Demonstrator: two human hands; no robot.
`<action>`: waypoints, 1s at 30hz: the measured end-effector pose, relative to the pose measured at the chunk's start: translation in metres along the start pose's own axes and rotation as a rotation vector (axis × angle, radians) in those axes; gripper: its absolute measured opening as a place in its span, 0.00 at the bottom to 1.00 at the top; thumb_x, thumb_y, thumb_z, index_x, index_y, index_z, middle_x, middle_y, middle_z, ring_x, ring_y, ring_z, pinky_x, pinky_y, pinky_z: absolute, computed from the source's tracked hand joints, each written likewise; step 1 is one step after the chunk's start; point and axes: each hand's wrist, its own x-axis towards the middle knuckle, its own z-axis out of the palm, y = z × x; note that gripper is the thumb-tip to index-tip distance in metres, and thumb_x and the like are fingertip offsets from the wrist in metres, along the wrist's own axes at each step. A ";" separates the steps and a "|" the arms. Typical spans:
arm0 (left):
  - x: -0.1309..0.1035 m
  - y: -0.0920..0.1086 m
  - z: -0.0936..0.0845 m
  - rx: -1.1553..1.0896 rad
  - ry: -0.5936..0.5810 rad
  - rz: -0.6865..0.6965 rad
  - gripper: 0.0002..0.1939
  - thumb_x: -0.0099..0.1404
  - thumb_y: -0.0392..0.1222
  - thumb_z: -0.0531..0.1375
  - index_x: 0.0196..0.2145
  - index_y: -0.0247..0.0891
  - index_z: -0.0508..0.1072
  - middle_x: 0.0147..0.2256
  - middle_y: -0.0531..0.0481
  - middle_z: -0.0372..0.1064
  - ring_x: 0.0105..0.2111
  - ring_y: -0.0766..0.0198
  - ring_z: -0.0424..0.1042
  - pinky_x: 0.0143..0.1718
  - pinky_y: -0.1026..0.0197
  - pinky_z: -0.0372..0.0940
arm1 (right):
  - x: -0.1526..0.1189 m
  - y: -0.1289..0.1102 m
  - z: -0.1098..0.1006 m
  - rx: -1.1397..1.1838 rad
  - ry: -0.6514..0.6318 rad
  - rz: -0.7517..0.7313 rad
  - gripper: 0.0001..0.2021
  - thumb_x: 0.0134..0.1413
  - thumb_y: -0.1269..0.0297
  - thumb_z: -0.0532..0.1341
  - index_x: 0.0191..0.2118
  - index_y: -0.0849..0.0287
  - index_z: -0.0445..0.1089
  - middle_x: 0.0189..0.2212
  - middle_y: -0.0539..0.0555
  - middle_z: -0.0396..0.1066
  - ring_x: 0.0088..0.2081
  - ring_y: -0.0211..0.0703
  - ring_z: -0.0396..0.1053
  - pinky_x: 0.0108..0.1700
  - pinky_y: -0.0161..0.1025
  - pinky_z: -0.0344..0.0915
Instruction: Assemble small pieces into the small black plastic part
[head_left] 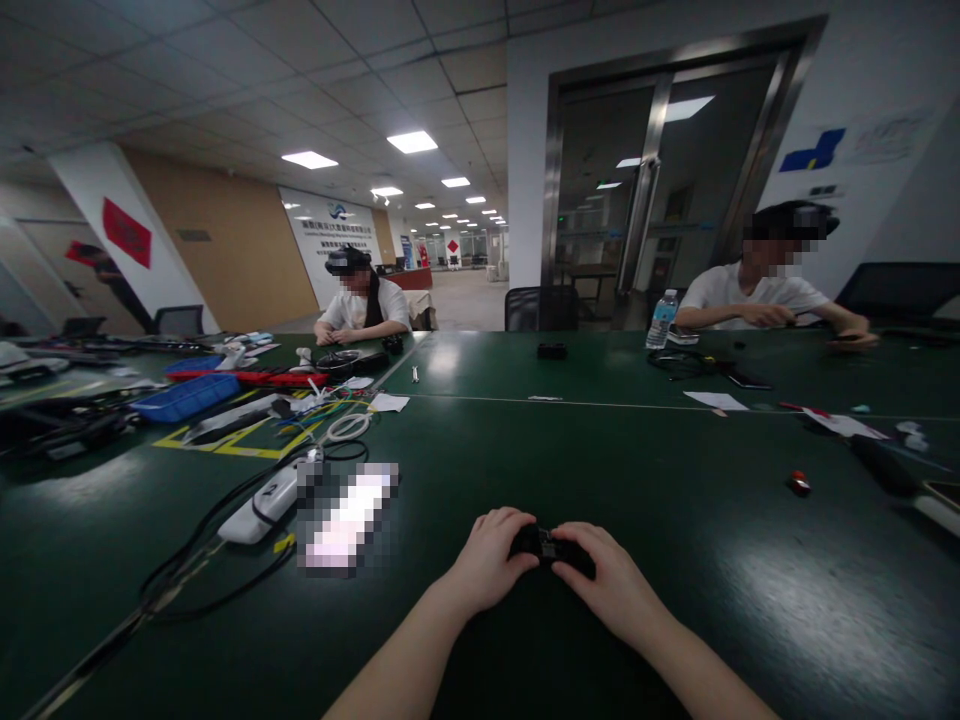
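Observation:
A small black device point(547, 543) lies low over the green table point(675, 590), between my two hands. My left hand point(491, 560) grips its left end, with the thumb on the near side and the fingers curled over the far side. On the right end, my right hand point(606, 578) holds it the same way. The middle of the device shows between my fingertips, with some greyish detail too small to make out. Both ends are partly hidden by my fingers.
Left of my hands are a blurred-out bright phone-like object point(352, 520), a white power strip point(270, 500), cables and a blue tray point(187, 398). A small red object point(799, 483) lies right. Across the table sit two people, near a water bottle point(661, 320).

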 end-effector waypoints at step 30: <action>0.000 0.000 -0.002 -0.003 -0.014 0.019 0.22 0.60 0.40 0.59 0.52 0.43 0.63 0.49 0.49 0.63 0.51 0.57 0.60 0.53 0.54 0.53 | 0.002 -0.003 0.006 -0.055 0.057 -0.054 0.12 0.50 0.62 0.60 0.43 0.50 0.70 0.48 0.51 0.64 0.52 0.49 0.60 0.53 0.47 0.58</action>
